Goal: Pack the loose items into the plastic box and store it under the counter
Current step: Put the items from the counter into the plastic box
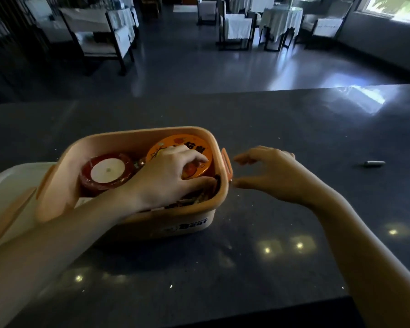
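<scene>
At the far left, I am keeping the white lid [14, 185] lying flat on the counter [270, 129], touching the box's left end, so it is at hand for closing. The peach plastic box [137, 136] is sitting open on the counter before me, clasps [227, 162] hanging loose at both ends. Inside it, I am leaving the red tape roll [107, 171] flat in the left half. My left hand [166, 178] is reaching into the right half, fingers curled and pressing down on the round orange tin [178, 147], thumb tucked toward dark items [199, 197] along the near wall; I judge this is seating the contents low enough for the lid. Whether the thumb is pinching anything, I cannot tell. My right hand [272, 171] is hovering just beside the right clasp, fingers spread and slightly curled, holding nothing. Further right, well apart, a small metallic cylinder [374, 163] is lying loose and not yet packed. Nothing is standing between it and the box.
</scene>
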Available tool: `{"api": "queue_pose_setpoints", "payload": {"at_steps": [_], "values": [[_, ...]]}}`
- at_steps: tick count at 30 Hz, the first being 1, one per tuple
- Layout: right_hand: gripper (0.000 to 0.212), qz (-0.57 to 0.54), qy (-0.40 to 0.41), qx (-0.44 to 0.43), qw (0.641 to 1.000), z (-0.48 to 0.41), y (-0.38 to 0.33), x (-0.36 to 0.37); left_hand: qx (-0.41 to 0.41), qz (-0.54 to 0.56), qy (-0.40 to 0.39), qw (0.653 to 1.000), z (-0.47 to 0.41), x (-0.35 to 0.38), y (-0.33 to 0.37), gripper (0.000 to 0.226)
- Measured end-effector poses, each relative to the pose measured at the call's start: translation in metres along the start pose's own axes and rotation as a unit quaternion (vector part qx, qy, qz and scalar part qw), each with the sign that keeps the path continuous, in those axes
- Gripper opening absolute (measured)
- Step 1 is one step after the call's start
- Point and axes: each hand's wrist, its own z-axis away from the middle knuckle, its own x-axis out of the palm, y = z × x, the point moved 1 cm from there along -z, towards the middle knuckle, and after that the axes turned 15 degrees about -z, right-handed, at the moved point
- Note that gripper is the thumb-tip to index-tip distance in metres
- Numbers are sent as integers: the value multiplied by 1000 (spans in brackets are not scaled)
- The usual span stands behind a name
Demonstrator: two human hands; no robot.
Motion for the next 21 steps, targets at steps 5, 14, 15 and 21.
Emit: {"api": "queue_pose_setpoints", "payload": {"at_steps": [5, 14, 15, 21], "values": [[48, -10, 36, 39, 999, 20, 44, -40, 36, -44, 32, 998, -39, 7, 44, 49], [47, -18, 40, 102, 994, 49, 184, -128, 27, -47, 33, 998, -136, 69, 129, 45], [47, -7, 43, 117, 992, 51, 205, -139, 19, -42, 37, 998, -148, 78, 139, 44], [64, 47, 169, 271, 946, 59, 322, -190, -24, -37, 26, 999, -199, 129, 178, 45]]}}
